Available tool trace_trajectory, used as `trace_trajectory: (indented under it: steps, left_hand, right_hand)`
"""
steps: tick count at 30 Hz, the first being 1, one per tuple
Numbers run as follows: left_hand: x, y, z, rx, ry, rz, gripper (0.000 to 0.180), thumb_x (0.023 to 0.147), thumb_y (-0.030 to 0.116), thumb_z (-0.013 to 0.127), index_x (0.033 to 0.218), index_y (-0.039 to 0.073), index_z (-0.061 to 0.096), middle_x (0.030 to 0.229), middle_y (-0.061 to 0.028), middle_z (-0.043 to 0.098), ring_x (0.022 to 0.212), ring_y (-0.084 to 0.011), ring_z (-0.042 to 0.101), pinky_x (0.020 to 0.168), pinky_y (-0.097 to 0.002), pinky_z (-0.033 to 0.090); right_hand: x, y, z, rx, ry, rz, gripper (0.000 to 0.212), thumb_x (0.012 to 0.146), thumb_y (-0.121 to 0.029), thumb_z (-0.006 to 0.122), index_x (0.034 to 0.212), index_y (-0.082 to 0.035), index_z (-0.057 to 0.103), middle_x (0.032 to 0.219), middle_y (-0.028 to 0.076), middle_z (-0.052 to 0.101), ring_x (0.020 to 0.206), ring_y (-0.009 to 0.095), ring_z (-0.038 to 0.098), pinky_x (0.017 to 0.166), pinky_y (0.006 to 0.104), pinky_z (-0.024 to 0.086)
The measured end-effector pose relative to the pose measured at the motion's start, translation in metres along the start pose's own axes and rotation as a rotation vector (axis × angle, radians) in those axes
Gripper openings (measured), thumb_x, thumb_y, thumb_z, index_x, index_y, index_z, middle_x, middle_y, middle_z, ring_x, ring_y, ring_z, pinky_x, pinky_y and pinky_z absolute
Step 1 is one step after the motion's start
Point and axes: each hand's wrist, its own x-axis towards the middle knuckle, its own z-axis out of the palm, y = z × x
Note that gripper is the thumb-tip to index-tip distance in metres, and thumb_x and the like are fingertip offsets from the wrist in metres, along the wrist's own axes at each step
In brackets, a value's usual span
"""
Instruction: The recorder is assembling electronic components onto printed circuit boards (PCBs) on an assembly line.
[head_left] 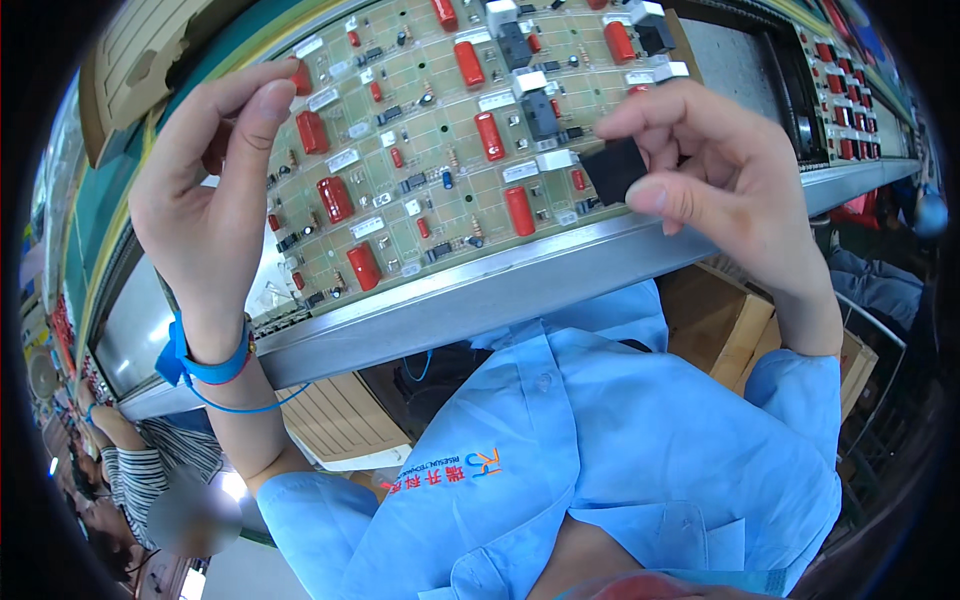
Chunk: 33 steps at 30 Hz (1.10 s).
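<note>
This looks like an electronics assembly workshop, on a production line. A large panel of circuit boards (430, 65), set with repeated rows of parts, lies along a metal rail (500, 285), and a second populated panel (812, 70) sits farther right. The wearer has a blue work shirt (650, 420) and a corded wrist strap (220, 371); another person (140, 490) in striped sleeves is at the left.

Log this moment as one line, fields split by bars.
left hand: at red component, grip unclear | right hand: pinching black block | circuit boards: beneath hands
</note>
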Motion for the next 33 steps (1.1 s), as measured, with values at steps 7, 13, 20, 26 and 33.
trace_trajectory:
  steps: [7,13,20,26,33]
  left_hand:
    - [-0.007,-0.011,-0.012,0.046,-0.119,0.051,0.022,0.092,0.015,0.065,0.111,0.003,0.07,0.094,-0.0054,0.069,0.08,-0.0081,0.061,0.066,-0.0189,0.048]
    - [-0.013,-0.003,-0.018,0.261,-0.152,0.206,0.024,0.091,0.017,0.066,0.111,0.005,0.07,0.098,-0.0052,0.071,0.082,-0.0087,0.063,0.068,-0.0189,0.049]
    - [-0.017,-0.014,-0.007,0.021,-0.011,0.282,0.023,0.09,0.015,0.067,0.111,0.006,0.071,0.1,-0.0056,0.071,0.084,-0.0101,0.064,0.069,-0.019,0.049]
    - [-0.006,0.006,-0.017,0.226,-0.178,0.274,0.023,0.09,0.014,0.067,0.111,0.006,0.071,0.1,-0.0058,0.071,0.084,-0.0099,0.063,0.068,-0.0189,0.048]
    - [-0.015,-0.01,-0.003,-0.007,-0.018,0.307,0.022,0.09,0.013,0.067,0.111,0.006,0.071,0.099,-0.0051,0.071,0.081,-0.0085,0.061,0.065,-0.0176,0.043]
  right_hand:
    - [-0.008,0.007,0.026,-0.917,0.194,-0.371,0.038,0.071,-0.011,0.082,0.105,-0.002,0.066,0.08,0.006,0.064,0.063,0.012,0.057,0.057,0.0219,0.046]
    - [-0.01,-0.003,0.035,-1.084,0.152,-0.424,0.036,0.07,-0.016,0.08,0.099,-0.002,0.065,0.077,0.009,0.062,0.068,0.026,0.062,0.057,0.0326,0.049]
    - [-0.004,0.006,0.033,-1.137,0.18,-0.43,0.034,0.069,-0.016,0.079,0.096,-0.001,0.065,0.077,0.009,0.062,0.069,0.026,0.063,0.058,0.033,0.05]
    - [-0.001,0.008,0.032,-1.169,0.139,-0.464,0.035,0.068,-0.016,0.079,0.096,-0.001,0.066,0.078,0.01,0.062,0.07,0.025,0.063,0.058,0.033,0.05]
    - [-0.003,0.004,0.037,-1.263,0.123,-0.511,0.036,0.066,-0.014,0.079,0.097,0.0,0.065,0.079,0.01,0.061,0.071,0.026,0.063,0.059,0.0333,0.051]
